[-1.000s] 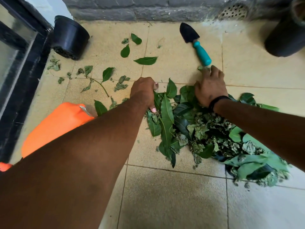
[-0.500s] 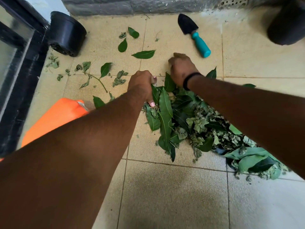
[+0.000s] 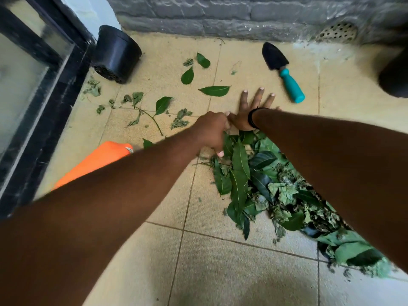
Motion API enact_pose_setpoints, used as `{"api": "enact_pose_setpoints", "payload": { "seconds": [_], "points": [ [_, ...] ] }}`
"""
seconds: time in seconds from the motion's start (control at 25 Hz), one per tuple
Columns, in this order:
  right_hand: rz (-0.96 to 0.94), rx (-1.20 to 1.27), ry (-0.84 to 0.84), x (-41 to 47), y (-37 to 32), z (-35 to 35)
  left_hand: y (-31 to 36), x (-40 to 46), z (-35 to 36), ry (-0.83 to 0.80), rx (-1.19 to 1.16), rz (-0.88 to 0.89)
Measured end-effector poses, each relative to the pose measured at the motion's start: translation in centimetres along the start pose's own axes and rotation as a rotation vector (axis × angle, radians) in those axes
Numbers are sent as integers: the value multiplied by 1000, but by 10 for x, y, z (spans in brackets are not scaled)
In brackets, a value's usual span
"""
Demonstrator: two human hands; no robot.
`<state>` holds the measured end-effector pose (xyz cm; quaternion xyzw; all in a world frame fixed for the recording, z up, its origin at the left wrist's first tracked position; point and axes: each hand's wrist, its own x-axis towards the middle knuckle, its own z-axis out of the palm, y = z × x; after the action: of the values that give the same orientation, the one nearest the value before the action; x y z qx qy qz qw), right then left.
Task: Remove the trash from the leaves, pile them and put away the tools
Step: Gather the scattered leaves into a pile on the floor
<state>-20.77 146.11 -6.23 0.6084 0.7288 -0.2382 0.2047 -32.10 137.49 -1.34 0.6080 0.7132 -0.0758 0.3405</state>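
A pile of green and dried leaves (image 3: 254, 180) lies on the tiled floor, running to the lower right under my right forearm. My left hand (image 3: 212, 131) is curled in a fist at the pile's upper edge, thumb down on the leaves; I see nothing held in it. My right hand (image 3: 254, 107) lies flat on the tile just beyond the pile, fingers spread, a black band on its wrist. A loose leaf (image 3: 215, 91) lies just left of its fingertips. A trowel (image 3: 284, 71) with a black blade and teal handle lies to the upper right.
Scattered leaves and a twig (image 3: 152, 115) cover the tiles to the left. A black pot (image 3: 114, 54) lies tipped by the dark door frame (image 3: 44, 107). An orange object (image 3: 97, 160) sits under my left arm. Another dark pot (image 3: 395, 74) stands at the right, beneath a grey wall.
My right hand has slid left off the pile, reached forward and opened flat on the tile. My left hand has stayed curled at the pile's edge.
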Motion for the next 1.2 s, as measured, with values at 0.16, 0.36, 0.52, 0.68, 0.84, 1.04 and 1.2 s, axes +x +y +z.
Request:
{"api": "enact_pose_setpoints", "payload": {
  "seconds": [0.16,0.36,0.52,0.68,0.84,1.04,1.2],
  "points": [
    [-14,-32,-40,2,-3,-5,-34,39,-57,493,-246,-4],
    [-21,-96,-67,9,1,-6,-74,121,-78,553,-149,-52],
    [-28,-103,-52,11,3,-4,-64,145,-51,425,-28,-4],
    [-42,-106,-42,8,3,-4,-48,68,-1,296,-199,247],
    [-47,-97,-27,7,5,-4,-57,28,-12,525,-436,243],
    [-63,-93,-5,7,3,-3,-92,110,-83,459,-288,-82],
    [-48,-97,-6,8,5,-1,-80,135,-66,318,-195,157]
  ]
}}
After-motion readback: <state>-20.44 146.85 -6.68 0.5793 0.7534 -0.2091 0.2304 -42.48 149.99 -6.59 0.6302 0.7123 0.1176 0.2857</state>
